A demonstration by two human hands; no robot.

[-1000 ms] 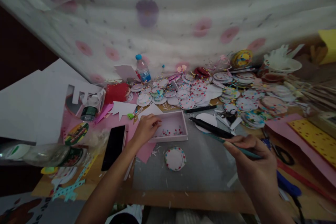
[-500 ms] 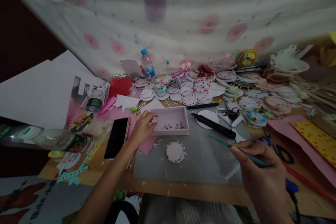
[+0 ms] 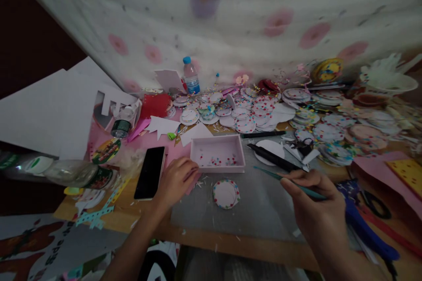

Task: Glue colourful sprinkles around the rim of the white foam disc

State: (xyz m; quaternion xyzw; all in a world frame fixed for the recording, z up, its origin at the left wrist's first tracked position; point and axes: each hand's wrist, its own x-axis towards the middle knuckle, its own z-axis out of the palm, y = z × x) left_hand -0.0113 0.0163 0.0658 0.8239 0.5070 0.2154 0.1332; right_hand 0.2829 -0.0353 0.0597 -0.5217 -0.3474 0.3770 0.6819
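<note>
1. I have the slim teal tool point(image 3: 313, 192), tweezers by the look of it, right of centre in the frame, low over the grey mat point(image 3: 198, 216).
2. Its long axis slants from lower right to upper left; the thin tip points left and slightly up, towards the box. I cannot tell how far the tip is off the mat.
3. My right hand point(image 3: 318, 213) grips it between thumb and fingers. Just above, the black cutter point(image 3: 273, 156) lies across a white disc point(image 3: 280, 148) at a similar slant.
4. My left hand point(image 3: 178, 180) is loosely curled beside the box point(image 3: 217, 169); I cannot tell whether its fingertips touch the wall or pinch anything.
5. Small beads point(image 3: 216, 161) lie in the box, and a coloured-edged disc point(image 3: 226, 194) sits below it, centre frame.
6. I judge I am between picks: tool ready, no bead visibly at its tip. The next move calls for steady aim and a light pinch.
</note>
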